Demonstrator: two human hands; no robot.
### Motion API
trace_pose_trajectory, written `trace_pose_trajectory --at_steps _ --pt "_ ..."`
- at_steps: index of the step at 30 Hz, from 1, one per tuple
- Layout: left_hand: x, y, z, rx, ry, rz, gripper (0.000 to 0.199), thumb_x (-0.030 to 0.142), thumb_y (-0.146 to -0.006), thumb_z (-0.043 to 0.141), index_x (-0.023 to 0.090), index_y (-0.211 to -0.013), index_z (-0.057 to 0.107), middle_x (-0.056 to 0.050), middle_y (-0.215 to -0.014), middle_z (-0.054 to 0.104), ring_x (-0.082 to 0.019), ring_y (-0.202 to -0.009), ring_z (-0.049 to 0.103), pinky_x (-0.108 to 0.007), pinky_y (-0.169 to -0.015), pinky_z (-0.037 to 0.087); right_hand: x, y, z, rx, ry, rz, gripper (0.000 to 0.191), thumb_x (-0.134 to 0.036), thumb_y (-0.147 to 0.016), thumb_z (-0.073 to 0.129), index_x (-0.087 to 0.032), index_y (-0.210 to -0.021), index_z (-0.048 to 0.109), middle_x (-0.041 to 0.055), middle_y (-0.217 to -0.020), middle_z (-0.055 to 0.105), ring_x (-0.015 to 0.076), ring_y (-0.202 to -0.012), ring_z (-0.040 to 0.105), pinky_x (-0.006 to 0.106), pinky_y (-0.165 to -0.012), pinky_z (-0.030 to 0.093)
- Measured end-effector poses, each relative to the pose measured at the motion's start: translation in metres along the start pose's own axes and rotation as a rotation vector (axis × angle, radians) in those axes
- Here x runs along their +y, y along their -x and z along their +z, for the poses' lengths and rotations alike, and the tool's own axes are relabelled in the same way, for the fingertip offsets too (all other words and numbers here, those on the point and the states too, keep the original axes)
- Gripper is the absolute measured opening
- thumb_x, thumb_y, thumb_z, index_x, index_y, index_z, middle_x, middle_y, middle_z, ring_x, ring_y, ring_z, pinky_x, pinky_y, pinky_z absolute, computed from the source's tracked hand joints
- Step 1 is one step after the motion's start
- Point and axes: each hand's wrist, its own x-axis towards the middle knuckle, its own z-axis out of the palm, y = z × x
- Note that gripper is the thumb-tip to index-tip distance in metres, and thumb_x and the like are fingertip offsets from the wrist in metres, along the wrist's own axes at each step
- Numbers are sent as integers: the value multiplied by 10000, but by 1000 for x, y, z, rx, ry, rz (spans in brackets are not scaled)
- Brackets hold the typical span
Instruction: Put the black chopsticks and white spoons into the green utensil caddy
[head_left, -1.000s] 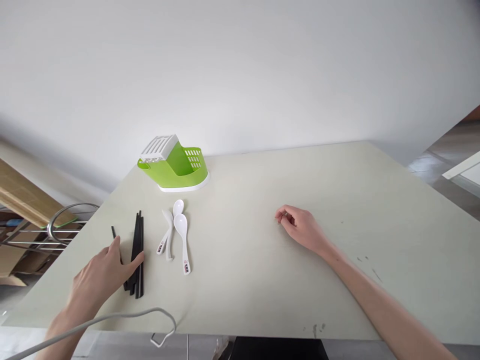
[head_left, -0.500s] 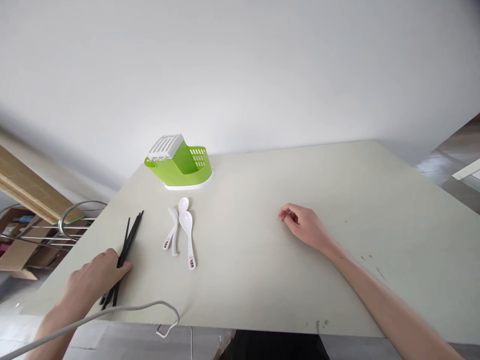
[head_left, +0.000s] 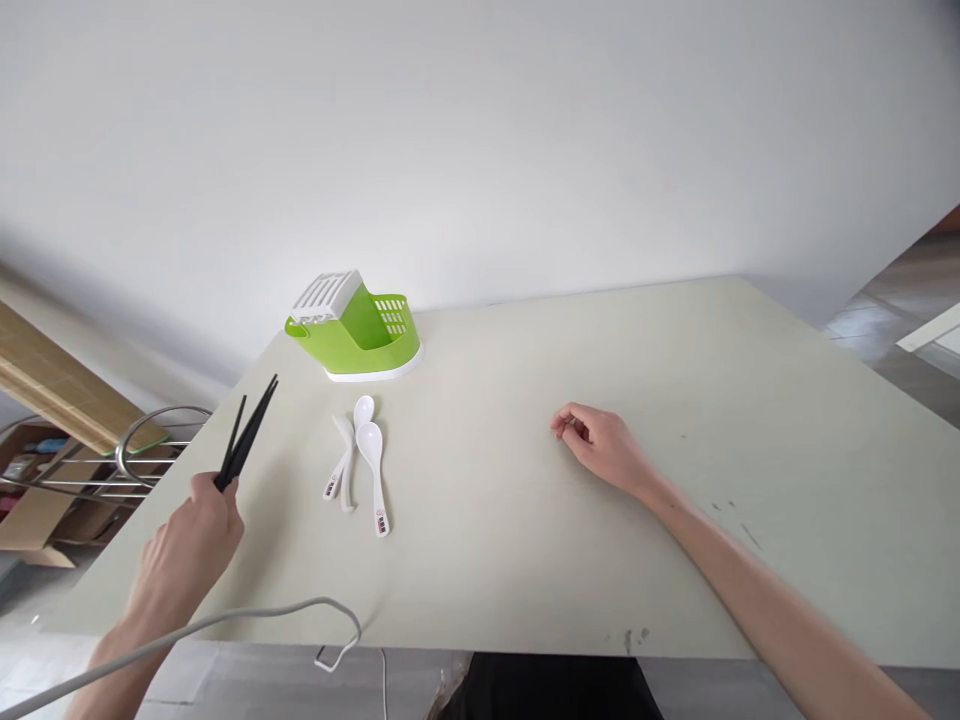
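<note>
Black chopsticks (head_left: 247, 437) are gripped in my left hand (head_left: 196, 530), raised over the left side of the table. Their tips fan out a little and point away from me; the lower ends are hidden by the hand. To the right of that hand lie several white spoons (head_left: 371, 440), partly overlapping. Behind them stands a green utensil holder (head_left: 360, 345) with a white slotted top and white base. My right hand (head_left: 596, 440) rests on the table with curled fingers; whether anything is inside them is hidden.
The pale table (head_left: 480, 560) meets a white wall at the back. A grey cable (head_left: 247, 612) crosses in front of my left forearm. Left of the table are a metal rack (head_left: 150, 455), a wooden board (head_left: 67, 385) and a cardboard box (head_left: 45, 500).
My left hand has closed round the chopsticks and lifted them off the table, with their tips moving up and away. My right hand stays in place.
</note>
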Motion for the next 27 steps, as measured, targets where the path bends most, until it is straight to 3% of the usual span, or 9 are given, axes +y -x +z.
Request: trace_pose_trajectory --at_steps 2,5,7,11,15,18,22,27 --pt "13 5 -10 63 93 33 255 515 -985 312 274 -1003 393 -23 -633 588 -347 -654 649 -363 -587 438 -1 0 -1 0 4 -2 185 -209 -886 481 -258 -916 657 0 -877 759 161 -673 629 300 -682 471" --pt "41 17 -21 28 356 168 281 564 -966 386 283 -950 393 -5 -695 628 -300 -674 658 -359 -625 472 -2 0 -1 -3 3 -1 184 -209 -889 478 -256 -907 654 1 -879 759 160 -668 629 299 -680 468" --pt "65 29 -26 -67 604 270 329 608 -952 445 279 -944 422 -6 -789 666 -242 -672 651 -330 -620 494 -2 0 -1 -9 1 4 188 -211 -891 475 -254 -907 658 2 -886 759 158 -666 625 297 -675 464" --pt "127 59 -26 -383 1027 377 381 611 -906 604 261 -878 457 49 -667 503 -123 -507 456 -219 -457 367 0 -1 -1 -15 -1 17 190 -212 -894 476 -252 -911 661 -2 -897 758 153 -673 618 291 -678 459" --pt "191 80 -10 -694 1370 349 370 524 -905 698 239 -849 469 66 -685 427 -60 -462 346 -157 -398 235 0 -2 -1 -16 -5 25 193 -208 -886 480 -250 -907 667 -2 -882 755 150 -664 609 288 -673 452" --pt "229 81 11 -721 1569 311 360 505 -910 720 215 -859 514 72 -676 399 -43 -448 296 -146 -379 192 -1 -2 -2 -8 -11 28 194 -207 -875 483 -248 -904 670 2 -858 752 152 -655 600 287 -672 453" --pt "260 66 35 -806 1834 164 383 470 -890 778 192 -895 514 78 -702 386 -19 -448 261 -128 -372 156 0 -3 -3 1 -29 5 199 -200 -866 478 -246 -909 668 7 -856 756 153 -660 600 289 -683 459" --pt "283 44 41 -886 2125 -132 217 259 -1005 658 181 -912 479 83 -681 370 -19 -427 266 -125 -343 171 -1 -4 -4 -7 -43 -3 192 -197 -876 489 -251 -905 671 -7 -867 758 140 -646 586 286 -689 454"
